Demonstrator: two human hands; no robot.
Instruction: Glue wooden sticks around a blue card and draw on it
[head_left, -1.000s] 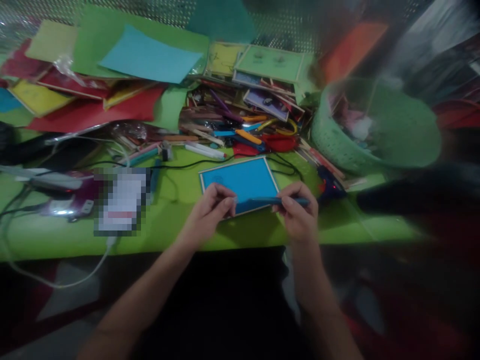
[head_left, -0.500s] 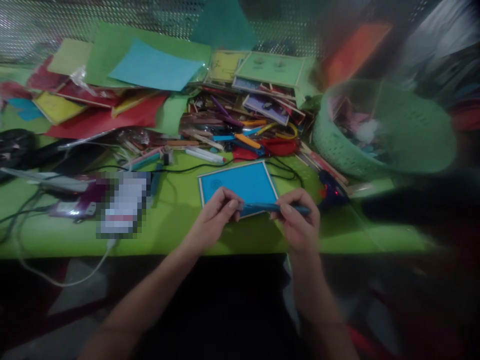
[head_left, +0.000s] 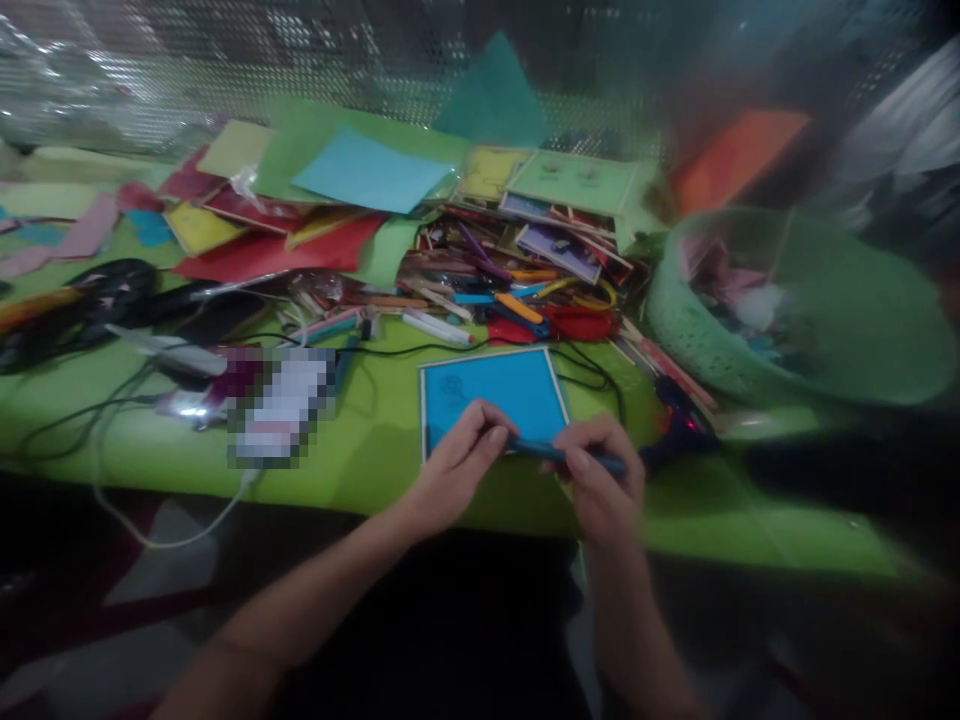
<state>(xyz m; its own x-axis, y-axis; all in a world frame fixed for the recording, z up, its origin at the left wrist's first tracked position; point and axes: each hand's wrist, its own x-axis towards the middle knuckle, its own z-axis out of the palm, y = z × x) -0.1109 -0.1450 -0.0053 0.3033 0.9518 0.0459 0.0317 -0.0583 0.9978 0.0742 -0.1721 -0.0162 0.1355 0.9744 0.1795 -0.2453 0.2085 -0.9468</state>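
Note:
A slim, dark blue pen (head_left: 535,447) is held level between my two hands, above the table's near edge. My left hand (head_left: 457,465) pinches its left end between thumb and fingers. Closed round its other part is my right hand (head_left: 606,475), and the pen's right end shows past the fingers. Just behind my hands lies a blue card (head_left: 510,390) with a pale, stick-like border and a small dark drawing at its upper left. My left hand covers part of its lower edge.
A green basket (head_left: 697,345) holding scraps stands at right, with a dark glue gun (head_left: 679,420) before it. Scissors, markers (head_left: 439,328) and coloured paper (head_left: 367,170) crowd the back. A phone (head_left: 281,405) with a white cable lies left.
The head view has shifted, so the table's things appear further right and lower. Both hands still grip the pen, which now slopes slightly more downward to the right.

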